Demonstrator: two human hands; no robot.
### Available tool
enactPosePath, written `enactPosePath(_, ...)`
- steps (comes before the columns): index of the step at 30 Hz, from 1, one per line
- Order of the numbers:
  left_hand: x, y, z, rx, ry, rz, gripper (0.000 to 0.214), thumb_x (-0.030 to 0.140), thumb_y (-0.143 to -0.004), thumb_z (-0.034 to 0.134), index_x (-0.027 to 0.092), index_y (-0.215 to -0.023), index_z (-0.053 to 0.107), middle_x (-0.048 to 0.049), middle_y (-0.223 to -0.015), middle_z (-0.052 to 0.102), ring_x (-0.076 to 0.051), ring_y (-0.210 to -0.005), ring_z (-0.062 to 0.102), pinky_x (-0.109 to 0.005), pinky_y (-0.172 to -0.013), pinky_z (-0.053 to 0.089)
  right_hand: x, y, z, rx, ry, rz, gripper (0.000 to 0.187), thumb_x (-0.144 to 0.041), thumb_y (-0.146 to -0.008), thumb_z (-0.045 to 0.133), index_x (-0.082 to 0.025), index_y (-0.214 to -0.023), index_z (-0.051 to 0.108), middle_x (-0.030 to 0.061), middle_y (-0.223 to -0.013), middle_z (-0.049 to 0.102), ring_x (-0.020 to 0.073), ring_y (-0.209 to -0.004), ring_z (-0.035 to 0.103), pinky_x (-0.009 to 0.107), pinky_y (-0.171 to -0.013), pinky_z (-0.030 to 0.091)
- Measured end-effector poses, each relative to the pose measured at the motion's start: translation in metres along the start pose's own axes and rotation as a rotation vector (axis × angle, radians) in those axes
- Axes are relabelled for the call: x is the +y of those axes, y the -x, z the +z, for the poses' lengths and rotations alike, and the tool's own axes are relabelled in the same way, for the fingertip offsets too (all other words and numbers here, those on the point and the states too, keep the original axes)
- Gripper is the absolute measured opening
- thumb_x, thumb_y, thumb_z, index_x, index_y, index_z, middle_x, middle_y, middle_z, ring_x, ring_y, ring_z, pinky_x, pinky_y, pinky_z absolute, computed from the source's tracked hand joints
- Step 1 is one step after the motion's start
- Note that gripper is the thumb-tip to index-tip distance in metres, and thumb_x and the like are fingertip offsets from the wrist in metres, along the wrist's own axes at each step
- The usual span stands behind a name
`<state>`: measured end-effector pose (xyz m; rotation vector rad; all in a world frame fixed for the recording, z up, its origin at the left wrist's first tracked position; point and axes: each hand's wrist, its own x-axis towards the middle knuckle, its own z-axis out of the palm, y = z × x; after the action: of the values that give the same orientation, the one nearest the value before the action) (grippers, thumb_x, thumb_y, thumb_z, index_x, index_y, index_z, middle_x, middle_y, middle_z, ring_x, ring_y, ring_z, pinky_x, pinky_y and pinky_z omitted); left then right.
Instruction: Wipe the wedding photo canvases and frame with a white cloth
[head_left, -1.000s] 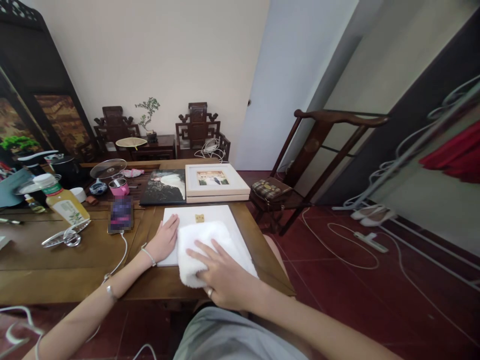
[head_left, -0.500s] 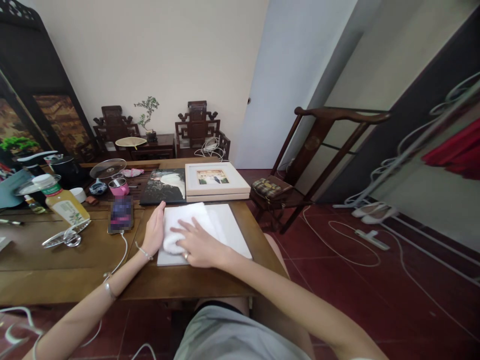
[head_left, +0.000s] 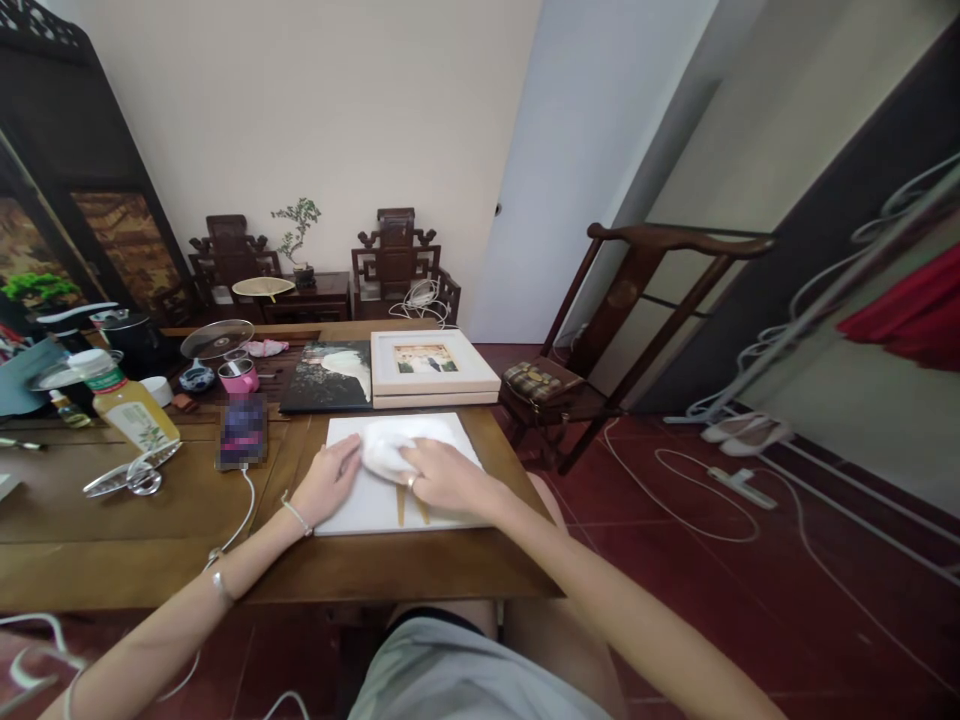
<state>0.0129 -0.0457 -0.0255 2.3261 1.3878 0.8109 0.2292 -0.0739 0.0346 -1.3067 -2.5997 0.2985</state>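
A flat white board (head_left: 360, 510) lies near the front edge of the wooden table, with tan streaks showing on its lower middle. Bunched on top of it is a white cloth (head_left: 384, 450), gripped by my right hand (head_left: 442, 475), which is slightly blurred. My left hand (head_left: 330, 478) rests on the board's left part, fingers stretched out, fingertips close to the cloth's left side; whether they touch it I cannot tell. Behind the board are a framed photo (head_left: 427, 358) on a stack and a dark picture panel (head_left: 315, 378) with a white figure.
To the left lie a phone (head_left: 242, 430) on a white cable, metal tongs (head_left: 135, 472), a bottle of yellow liquid (head_left: 124, 405) and a pink cup (head_left: 238, 377). A wooden chair (head_left: 637, 290) with a plaid bag (head_left: 541, 380) stands right of the table.
The cloth has gone from spread under my right hand to bunched in its grip, shifted right and up. My left hand has moved from the board's left edge onto its surface. Tan streaks now show.
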Motion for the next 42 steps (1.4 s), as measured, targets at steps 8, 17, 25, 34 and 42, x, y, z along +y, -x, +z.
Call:
enactPosePath(8, -0.006, 0.003, 0.001, -0.115, -0.125, 0.062, 0.040, 0.031, -0.091, 0.038, 0.017, -0.125, 0.055, -0.0127, -0.136, 0.051, -0.029, -0.131, 0.040, -0.058, -0.109, 0.022, 0.004, -0.068, -0.009, 0.048, -0.128, 0.081, 0.028, -0.025, -0.088, 0.037, -0.014, -0.085, 0.062, 0.0102, -0.095, 0.068, 0.0212, -0.081, 0.060, 0.025, -0.068, 0.041)
enactPosePath(17, -0.003, 0.002, -0.002, -0.117, -0.144, 0.076, 0.038, 0.030, -0.090, 0.039, 0.017, -0.121, 0.057, -0.0131, -0.131, 0.055, -0.030, -0.126, 0.046, -0.058, -0.107, 0.027, 0.001, -0.085, -0.015, 0.037, -0.138, 0.056, 0.032, -0.026, -0.090, 0.037, -0.008, -0.094, 0.063, 0.0145, -0.102, 0.067, 0.0230, -0.086, 0.060, 0.025, -0.072, 0.041)
enactPosePath(25, -0.008, 0.003, 0.005, -0.044, -0.148, 0.061, 0.043, 0.030, -0.091, 0.038, 0.013, -0.129, 0.049, -0.0152, -0.138, 0.048, -0.026, -0.130, 0.042, -0.049, -0.109, 0.029, 0.075, -0.014, -0.013, 0.088, -0.143, 0.200, 0.029, -0.024, -0.088, 0.039, -0.011, -0.095, 0.064, 0.0147, -0.104, 0.066, 0.0269, -0.095, 0.059, 0.033, -0.083, 0.041)
enactPosePath(34, -0.012, 0.002, 0.009, -0.089, -0.157, -0.008, 0.046, 0.034, -0.092, 0.034, 0.013, -0.132, 0.046, -0.0159, -0.145, 0.039, -0.026, -0.137, 0.030, -0.052, -0.110, 0.023, 0.054, 0.091, -0.005, -0.012, -0.140, 0.192, 0.031, -0.034, -0.088, 0.043, -0.019, -0.105, 0.065, 0.0116, -0.117, 0.062, 0.0284, -0.111, 0.053, 0.038, -0.095, 0.038)
enactPosePath(42, -0.012, 0.002, 0.009, -0.124, -0.162, -0.014, 0.048, 0.034, -0.092, 0.033, 0.012, -0.134, 0.043, -0.0162, -0.147, 0.035, -0.027, -0.138, 0.027, -0.054, -0.110, 0.021, 0.030, 0.099, -0.015, -0.092, -0.071, 0.174, 0.031, -0.029, -0.087, 0.040, -0.018, -0.101, 0.066, 0.0128, -0.111, 0.063, 0.0281, -0.106, 0.055, 0.038, -0.092, 0.040)
